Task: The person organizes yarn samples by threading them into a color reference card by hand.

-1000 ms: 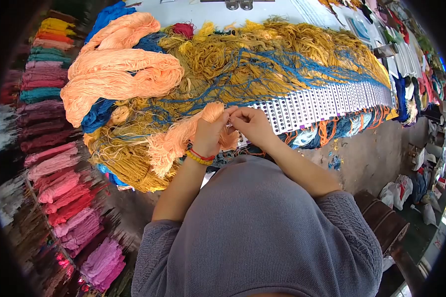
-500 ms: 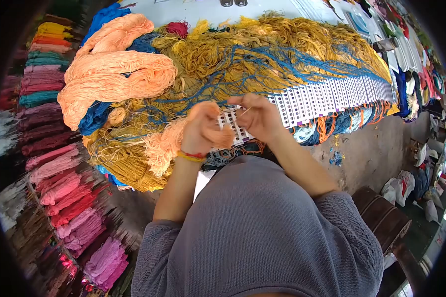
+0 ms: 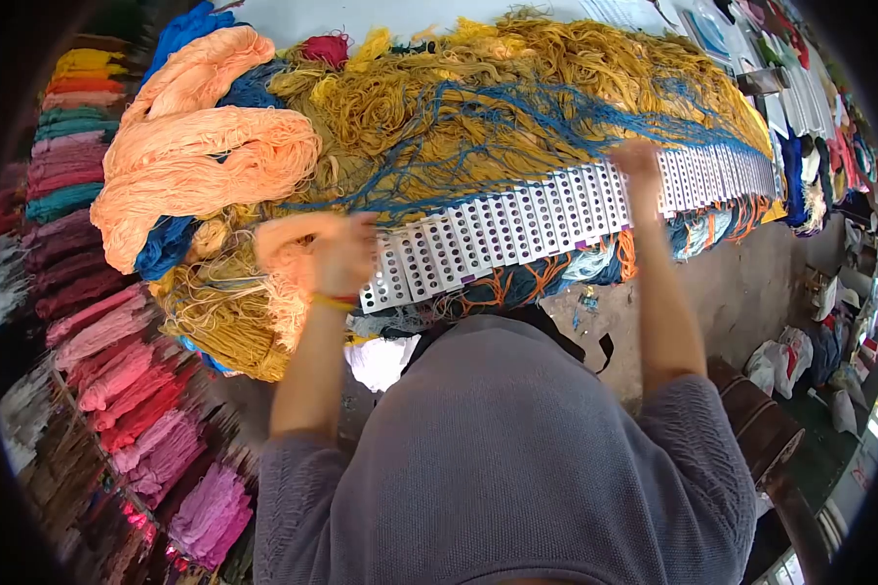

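At the left end of the row of white perforated cards (image 3: 498, 231), my left hand (image 3: 344, 255) is closed around a bundle of peach thread (image 3: 288, 231). The bundle's loose ends hang down beside the wrist, and motion smears the fingers. My right hand (image 3: 637, 164) is over the upper edge of the cards, further right. It is blurred, so whether a thread lies between its fingers does not show. Behind the cards spreads a heap of mustard-yellow thread (image 3: 390, 107), with blue strands (image 3: 556, 112) running across it. A thick peach skein (image 3: 205, 161) lies on the heap's left side.
Dark blue, orange and pale threads (image 3: 546, 278) hang along the cards' near edge. On the left, skeins in many colours (image 3: 117, 375) are stacked in rows. A brown stool (image 3: 751, 414) stands at right, with white plastic bags (image 3: 785, 361) on the floor beyond.
My hands have moved apart: the right went far right along the cards, the left slightly left with the peach thread. The cards between them are now uncovered. The view has shifted slightly.
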